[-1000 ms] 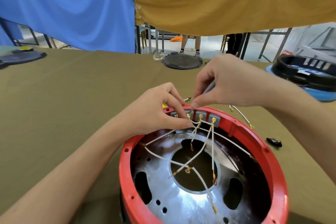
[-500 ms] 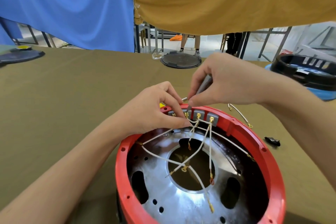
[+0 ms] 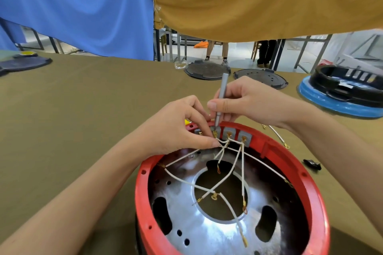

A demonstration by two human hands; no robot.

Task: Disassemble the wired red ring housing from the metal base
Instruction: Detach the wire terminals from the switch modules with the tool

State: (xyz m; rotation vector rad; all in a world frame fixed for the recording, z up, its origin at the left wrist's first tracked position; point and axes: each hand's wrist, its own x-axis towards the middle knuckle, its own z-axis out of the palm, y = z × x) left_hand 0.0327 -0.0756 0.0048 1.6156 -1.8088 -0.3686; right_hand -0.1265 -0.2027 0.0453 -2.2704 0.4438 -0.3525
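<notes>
Red ring housing (image 3: pixel 267 147) opens upward, bottom edge cropped. Right hand (image 3: pixel 246 101) pinches near-upright screwdriver (image 3: pixel 221 97), tip at 12 o'clock terminal; left hand (image 3: pixel 176 128) pinches wires (image 3: pixel 226 149) there.

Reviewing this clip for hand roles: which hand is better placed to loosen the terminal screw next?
The right hand. It already grips the grey screwdriver, upright with its tip on a terminal block at the red ring housing. The left hand pinches the white wires beside it.
</notes>
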